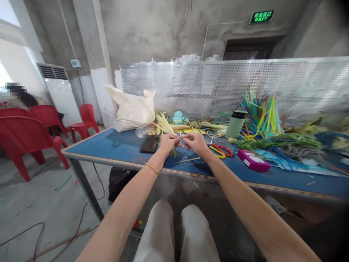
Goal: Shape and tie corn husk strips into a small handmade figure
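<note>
My left hand [169, 142] and my right hand [195, 141] meet above the front part of the blue table [89, 145], both closed in a pinch. Between their fingertips is a thin pale strip [181, 139], too small to make out fully. Some green strands hang just below my left hand. Pale corn husks [164, 123] lie right behind it. Beside my right hand are scissors with red and yellow handles [219, 150]. A thin stick [188, 160] rests on the table under the hands.
A white plastic bag [133, 111], a dark phone-like slab [149, 144] and a clear bottle [143, 131] are on the left. To the right stand a green tumbler [236, 124], a bundle of colourful stems [263, 116], a purple box [253, 160] and green cords [286, 142]. A perforated metal screen [191, 87] rises behind.
</note>
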The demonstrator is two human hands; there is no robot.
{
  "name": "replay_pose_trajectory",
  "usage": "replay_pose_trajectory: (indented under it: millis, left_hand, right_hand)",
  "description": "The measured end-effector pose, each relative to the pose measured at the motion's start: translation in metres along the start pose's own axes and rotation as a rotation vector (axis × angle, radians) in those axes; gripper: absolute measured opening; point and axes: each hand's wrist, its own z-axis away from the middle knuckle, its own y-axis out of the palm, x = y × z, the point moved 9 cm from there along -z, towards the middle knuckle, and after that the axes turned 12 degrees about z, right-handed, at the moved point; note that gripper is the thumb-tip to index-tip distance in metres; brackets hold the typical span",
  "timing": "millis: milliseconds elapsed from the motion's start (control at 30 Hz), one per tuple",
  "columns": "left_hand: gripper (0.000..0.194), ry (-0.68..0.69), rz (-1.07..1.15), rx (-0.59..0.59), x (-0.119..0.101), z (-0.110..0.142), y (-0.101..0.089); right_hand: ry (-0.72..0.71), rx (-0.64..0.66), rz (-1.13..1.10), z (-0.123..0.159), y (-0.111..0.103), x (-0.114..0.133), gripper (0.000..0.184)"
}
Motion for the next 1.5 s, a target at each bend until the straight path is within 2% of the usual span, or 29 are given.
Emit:
replay_pose_trajectory:
  millis: [267,367,633,900,1067,1167,1267,1500]
  left_hand:
    - [0.008,0.030,-0.030,-0.038,0.000,0.000,-0.001]
    - [0.011,0.019,-0.010,-0.049,0.002,0.001,-0.002]
    - [0.024,-0.091,0.139,0.070,0.009,0.003,0.010]
    - [0.018,-0.089,0.097,0.078,0.005,0.005,0.013]
    - [0.032,-0.044,0.073,0.124,0.002,0.005,0.014]
    - [0.038,-0.072,0.128,0.109,0.006,0.004,0.011]
    - [0.034,-0.079,0.137,0.067,0.005,0.004,0.008]
    - [0.029,-0.055,0.119,-0.006,-0.002,0.004,0.002]
  right_hand:
    - [-0.022,0.047,0.070,-0.001,0.003,0.001,0.009]
    - [-0.021,0.061,0.053,0.000,0.004,0.003,0.007]
    - [-0.012,0.051,0.000,0.005,0.003,0.006,0.011]
    - [0.000,-0.022,0.084,0.004,-0.005,0.001,0.017]
    - [-0.024,0.009,0.079,0.005,-0.002,0.002,0.016]
    - [0.010,0.026,0.024,0.004,0.001,-0.003,0.012]
    - [0.019,0.022,0.023,0.004,0.001,-0.007,0.011]
    - [-0.036,0.075,0.014,0.007,0.006,0.003,0.015]
